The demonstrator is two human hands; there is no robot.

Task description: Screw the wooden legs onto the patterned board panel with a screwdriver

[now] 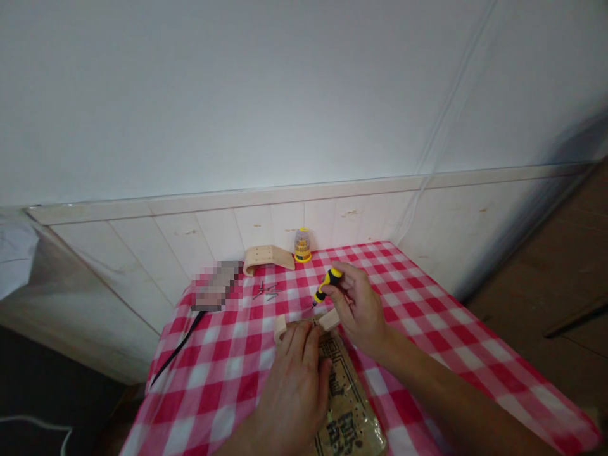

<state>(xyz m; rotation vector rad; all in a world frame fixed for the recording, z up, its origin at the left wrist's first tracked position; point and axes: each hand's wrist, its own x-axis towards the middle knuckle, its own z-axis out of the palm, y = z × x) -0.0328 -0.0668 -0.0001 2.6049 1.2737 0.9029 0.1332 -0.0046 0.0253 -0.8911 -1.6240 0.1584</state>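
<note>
My right hand point(363, 310) grips a yellow and black screwdriver point(327, 285), its thin shaft slanting down to the left. The tip is close to a pale wooden piece point(330, 320); I cannot tell whether they touch. My left hand point(299, 367) is bent over the wood from the near side and holds it down, its fingertips partly hidden. Another pale wooden end point(280, 326) shows left of those fingers; whether both ends belong to one part is hidden. Beneath lies a flat brown package point(349, 405) with dark printing and a shiny wrapper.
Several screws point(268, 291) lie loose beyond my hands. Behind them stand a curved wooden part point(268, 255) with small holes and a clear, yellow-based bit case point(303, 246). A blurred-out flat object point(216, 286) with a black strap point(178, 348) lies left on the checked tablecloth point(213, 392).
</note>
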